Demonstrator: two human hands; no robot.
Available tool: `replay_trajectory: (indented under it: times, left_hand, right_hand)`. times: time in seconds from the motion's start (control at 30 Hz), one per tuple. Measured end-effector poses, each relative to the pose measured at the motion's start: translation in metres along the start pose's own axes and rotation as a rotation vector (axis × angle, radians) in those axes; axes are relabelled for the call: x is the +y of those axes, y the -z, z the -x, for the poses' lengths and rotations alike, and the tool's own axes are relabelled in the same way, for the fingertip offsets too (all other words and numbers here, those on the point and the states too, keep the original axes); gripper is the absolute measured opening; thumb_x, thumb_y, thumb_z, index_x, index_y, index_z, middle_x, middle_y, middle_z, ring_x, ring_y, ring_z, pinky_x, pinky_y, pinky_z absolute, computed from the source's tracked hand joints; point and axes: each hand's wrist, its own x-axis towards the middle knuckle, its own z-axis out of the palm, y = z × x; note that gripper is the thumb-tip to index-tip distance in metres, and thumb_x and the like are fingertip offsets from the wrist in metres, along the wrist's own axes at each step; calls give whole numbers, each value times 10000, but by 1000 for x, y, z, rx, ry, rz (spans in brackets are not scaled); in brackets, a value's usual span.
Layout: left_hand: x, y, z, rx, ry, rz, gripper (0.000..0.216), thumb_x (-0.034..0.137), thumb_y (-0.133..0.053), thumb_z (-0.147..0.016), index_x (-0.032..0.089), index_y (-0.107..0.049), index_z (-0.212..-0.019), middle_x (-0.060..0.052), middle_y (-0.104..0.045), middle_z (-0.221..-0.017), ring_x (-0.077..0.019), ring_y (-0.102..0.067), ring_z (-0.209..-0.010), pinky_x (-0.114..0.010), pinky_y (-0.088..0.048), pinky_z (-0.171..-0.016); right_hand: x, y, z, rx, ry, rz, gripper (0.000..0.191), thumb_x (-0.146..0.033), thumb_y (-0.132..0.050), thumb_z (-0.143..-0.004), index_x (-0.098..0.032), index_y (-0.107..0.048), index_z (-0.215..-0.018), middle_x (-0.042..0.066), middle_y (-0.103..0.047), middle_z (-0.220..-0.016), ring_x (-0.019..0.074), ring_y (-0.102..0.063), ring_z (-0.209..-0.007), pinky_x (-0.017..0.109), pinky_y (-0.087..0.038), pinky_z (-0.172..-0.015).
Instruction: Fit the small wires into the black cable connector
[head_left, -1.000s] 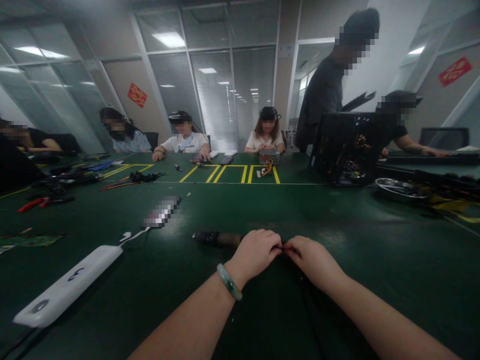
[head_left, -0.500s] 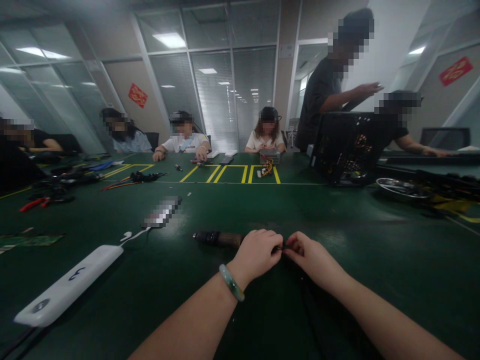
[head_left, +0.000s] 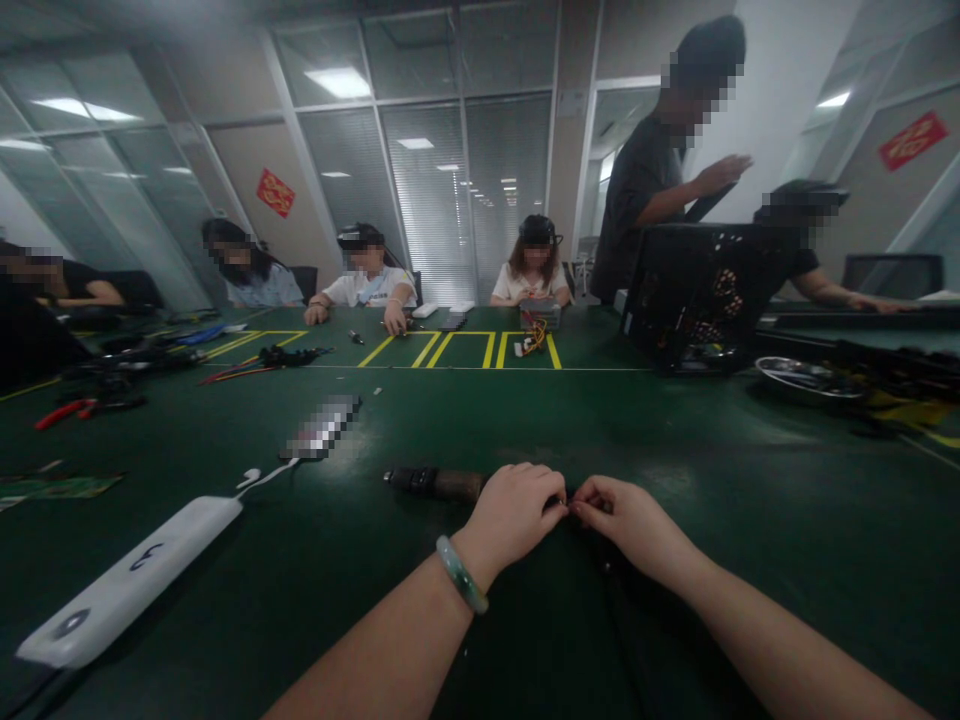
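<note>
1. Glass walls [head_left: 442,180] with window blinds [head_left: 427,200] went around the room, and two red paper signs [head_left: 275,192] hung on the walls. This was all seen from the head camera.
2. A long dark green desk [head_left: 660,430] filled the room, and yellow tape lines [head_left: 457,350] marked boxes at its far end.
3. Four people sat or leaned at the far side and the left end of the desk, and one more person [head_left: 795,260] worked on the right. A standing person [head_left: 645,170] was near a black computer case [head_left: 709,300] that had no side cover.
4. Red pliers [head_left: 64,408] and a green circuit board [head_left: 60,486] lay on the left. A metal tray [head_left: 810,380] sat on the right.
5. A long white box [head_left: 127,580] lay near the front, with a white cord [head_left: 259,478] going toward a blurred flat thing [head_left: 322,425].
6. The left hand [head_left: 514,515] had a green bangle [head_left: 459,574] on its wrist. Its fingers [head_left: 546,488] were closed on the end of a thin black wire [head_left: 609,590].
7. The right hand [head_left: 626,520] was just beside the left hand. Its fingers [head_left: 589,492] were closed on the same wire.
8. The wire ran from the hands down the desk toward the person. A round dark rod [head_left: 435,485] lay just beside the left hand.
</note>
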Motion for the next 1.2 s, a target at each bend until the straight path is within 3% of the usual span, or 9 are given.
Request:
replay_trajectory:
  times: [0.8,1.2]
  left_hand:
    - [-1,-4,1,37,13,37,70,238,-620,-845,218,-573,-891,14,-616,-914,-181,-551,-877,-320,-407,-774]
    - [1,-1,-1,-5,21,20,41,208,-591,-858,216,-590,-898,8,-619,-928,-179,-551,-896,-317,-404,-780]
  right_hand:
    - [2,2,0,8,40,90,130,-313,-559,-851,-230,-658,-833,-16,-681,-747,153,-606,-671,238,-394,-569]
    - [-1,4,0,-5,31,103,158,-330,-548,-857,-226,-668,-857,-2,-688,-769,159,-600,-667,242,-395,-562]
